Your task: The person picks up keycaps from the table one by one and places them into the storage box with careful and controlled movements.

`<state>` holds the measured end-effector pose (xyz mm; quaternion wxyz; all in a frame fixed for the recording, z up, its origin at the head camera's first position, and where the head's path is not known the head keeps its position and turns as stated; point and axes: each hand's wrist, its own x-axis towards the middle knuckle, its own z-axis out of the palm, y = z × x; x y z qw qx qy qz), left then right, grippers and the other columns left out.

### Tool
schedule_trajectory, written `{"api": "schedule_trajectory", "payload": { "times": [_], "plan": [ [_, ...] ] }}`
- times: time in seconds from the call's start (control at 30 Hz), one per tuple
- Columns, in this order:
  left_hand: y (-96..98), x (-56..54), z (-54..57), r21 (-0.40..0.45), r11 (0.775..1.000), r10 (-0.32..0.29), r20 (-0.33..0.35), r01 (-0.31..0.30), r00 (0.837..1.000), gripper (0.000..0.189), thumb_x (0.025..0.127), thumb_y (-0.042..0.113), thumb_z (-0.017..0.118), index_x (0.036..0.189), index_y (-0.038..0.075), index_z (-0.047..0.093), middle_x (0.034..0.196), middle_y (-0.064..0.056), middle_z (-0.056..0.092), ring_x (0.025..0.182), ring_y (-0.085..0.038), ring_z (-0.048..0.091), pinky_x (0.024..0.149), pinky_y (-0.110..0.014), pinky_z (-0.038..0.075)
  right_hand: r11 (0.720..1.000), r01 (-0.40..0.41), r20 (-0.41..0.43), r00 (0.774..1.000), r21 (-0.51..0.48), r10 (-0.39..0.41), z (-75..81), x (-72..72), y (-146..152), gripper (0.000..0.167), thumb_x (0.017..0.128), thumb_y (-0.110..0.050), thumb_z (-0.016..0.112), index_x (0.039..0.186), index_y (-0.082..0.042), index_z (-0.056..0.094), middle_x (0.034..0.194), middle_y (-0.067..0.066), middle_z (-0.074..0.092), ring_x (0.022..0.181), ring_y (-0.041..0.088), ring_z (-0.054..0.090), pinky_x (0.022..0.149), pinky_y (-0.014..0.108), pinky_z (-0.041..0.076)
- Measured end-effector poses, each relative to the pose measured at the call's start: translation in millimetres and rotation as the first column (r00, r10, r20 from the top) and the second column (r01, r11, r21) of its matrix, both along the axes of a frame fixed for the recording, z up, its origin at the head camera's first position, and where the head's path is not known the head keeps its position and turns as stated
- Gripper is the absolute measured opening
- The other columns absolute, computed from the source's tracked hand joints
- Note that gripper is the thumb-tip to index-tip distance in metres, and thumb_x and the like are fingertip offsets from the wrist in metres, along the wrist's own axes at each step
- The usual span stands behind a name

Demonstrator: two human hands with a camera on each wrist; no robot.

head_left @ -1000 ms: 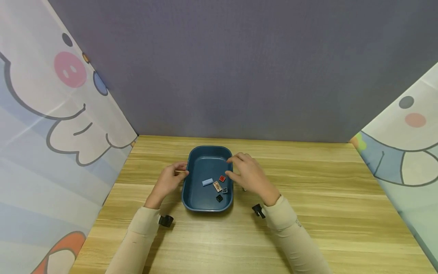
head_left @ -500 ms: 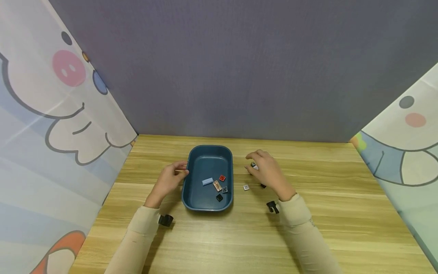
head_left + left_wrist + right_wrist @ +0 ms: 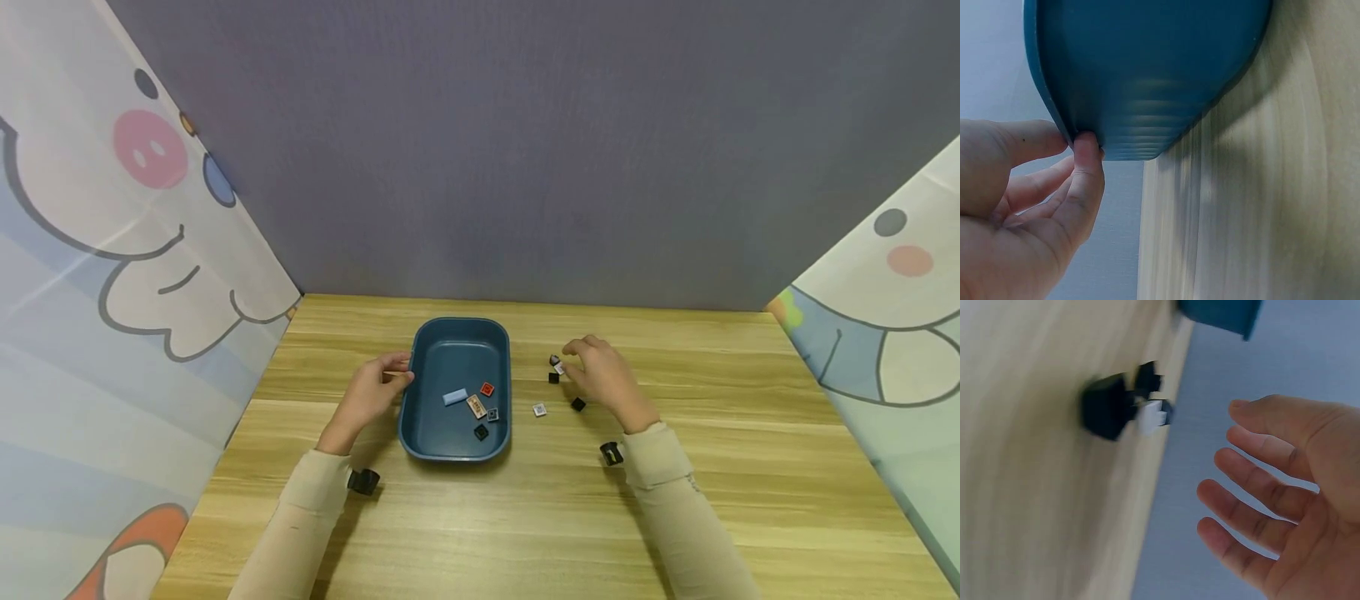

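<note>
A blue tray [image 3: 450,446] stands on the wooden table, and my left hand [image 3: 369,395] pinches its left rim between thumb and fingers; the left wrist view shows the pinch close up. Inside lie several keycaps: a long light blue keycap [image 3: 455,397], a red one, a beige one, a grey one and a black one. My right hand [image 3: 604,379] hovers to the right of the tray with relaxed, empty fingers. Nearest to it are a white keycap [image 3: 559,368] and a black keycap [image 3: 553,378]. In the right wrist view, that hand [image 3: 1279,494] is apart from blurred keycaps [image 3: 1105,406].
Another white keycap [image 3: 540,410] and a black keycap [image 3: 578,404] lie between the tray and my right wrist. A grey partition [image 3: 540,167] rises behind the wooden table [image 3: 750,467]. Cartoon-printed panels [image 3: 90,333] stand at both sides.
My right hand has moved right, from above the tray's right rim to beside the loose keycaps, uncovering them. The left hand and the tray have stayed in place.
</note>
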<state>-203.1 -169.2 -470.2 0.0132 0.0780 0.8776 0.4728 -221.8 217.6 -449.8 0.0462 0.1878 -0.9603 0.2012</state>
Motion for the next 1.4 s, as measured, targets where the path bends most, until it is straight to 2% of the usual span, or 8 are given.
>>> {"api": "schedule_trajectory", "payload": {
  "times": [0.27,0.47,0.8,1.03,1.4],
  "plan": [
    [-0.4,0.1,0.1,-0.015,1.000,0.007,-0.015,-0.007,1.000,0.038,0.099,0.010,0.064,0.134,-0.001,0.060,0.117,-0.022,0.068,0.101,-0.037,0.066,0.087,-0.049,0.054,0.998,0.053,0.052,0.997,0.034,-0.055,-21.2,-9.2,3,0.027,0.093,-0.018,0.072,0.112,0.000,0.070,0.105,0.015,0.065,0.091,0.033,0.064,0.078,0.050,0.055],
    [-0.5,0.4,0.5,-0.008,1.000,0.003,-0.015,-0.003,1.000,0.038,0.099,0.010,0.064,0.134,-0.002,0.060,0.117,-0.022,0.067,0.100,-0.038,0.066,0.086,-0.049,0.054,0.994,0.085,0.073,0.993,0.063,-0.090,-32.4,-12.6,3,0.023,0.091,-0.018,0.072,0.107,-0.001,0.071,0.104,0.016,0.066,0.096,0.035,0.063,0.083,0.052,0.053],
    [-0.2,1.2,1.3,-0.003,1.000,0.001,-0.001,-0.001,1.000,0.039,0.099,0.011,0.064,0.136,-0.001,0.059,0.119,-0.021,0.067,0.102,-0.037,0.065,0.087,-0.049,0.054,0.988,0.112,0.124,0.984,0.104,-0.125,-31.1,-13.2,-1,0.026,0.092,-0.026,0.072,0.104,-0.003,0.072,0.103,0.014,0.065,0.096,0.035,0.062,0.081,0.052,0.053],
    [0.4,1.2,2.4,-0.001,1.000,0.003,-0.008,-0.003,1.000,0.039,0.099,0.010,0.064,0.135,-0.001,0.059,0.118,-0.021,0.067,0.103,-0.037,0.065,0.088,-0.049,0.053,0.986,0.118,0.128,0.983,0.118,-0.132,-30.3,-14.3,-2,0.026,0.092,-0.025,0.073,0.102,-0.001,0.073,0.101,0.014,0.065,0.097,0.035,0.061,0.084,0.051,0.053],
    [-0.1,1.8,-0.7,-0.009,1.000,0.001,-0.013,-0.001,1.000,0.039,0.098,0.010,0.065,0.135,-0.001,0.060,0.117,-0.021,0.067,0.101,-0.037,0.066,0.086,-0.048,0.055,0.982,0.127,0.141,0.979,0.143,-0.148,-32.9,-13.3,-4,0.021,0.092,-0.025,0.073,0.096,-0.004,0.072,0.095,0.011,0.063,0.089,0.031,0.059,0.078,0.047,0.053]
  ]
}}
